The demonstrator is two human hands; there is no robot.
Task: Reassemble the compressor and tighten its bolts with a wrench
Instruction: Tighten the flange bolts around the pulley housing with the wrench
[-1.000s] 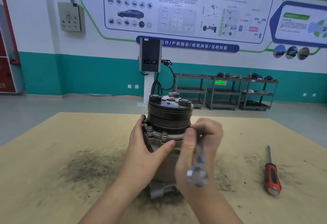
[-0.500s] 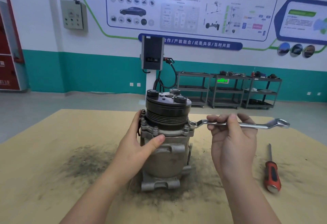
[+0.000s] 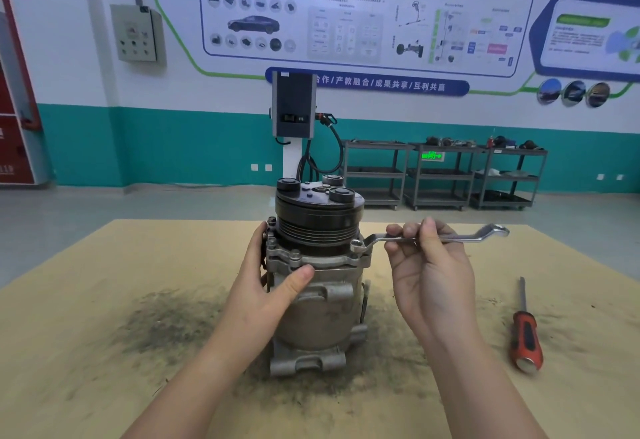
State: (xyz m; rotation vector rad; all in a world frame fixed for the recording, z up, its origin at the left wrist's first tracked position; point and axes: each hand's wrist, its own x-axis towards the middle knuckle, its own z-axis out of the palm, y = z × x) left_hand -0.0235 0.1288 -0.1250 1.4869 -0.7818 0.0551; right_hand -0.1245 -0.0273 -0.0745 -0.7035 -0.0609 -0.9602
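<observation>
Standing upright at the centre of a tan table [image 3: 86, 300], the compressor [image 3: 317, 286] carries a black pulley on top. A ring wrench [image 3: 429, 238] sits over a flange bolt [image 3: 356, 243] at its 3 o'clock side, gripped by the right hand [image 3: 429, 272]. The left hand [image 3: 266, 286] grasps the housing from 9 o'clock. A red screwdriver [image 3: 524, 333] lies well apart at 3 o'clock.

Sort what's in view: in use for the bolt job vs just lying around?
In use: compressor, steadied by left hand; wrench, held by right hand, ring end on a flange bolt.
Lying about: red screwdriver on the table; background carts.
</observation>
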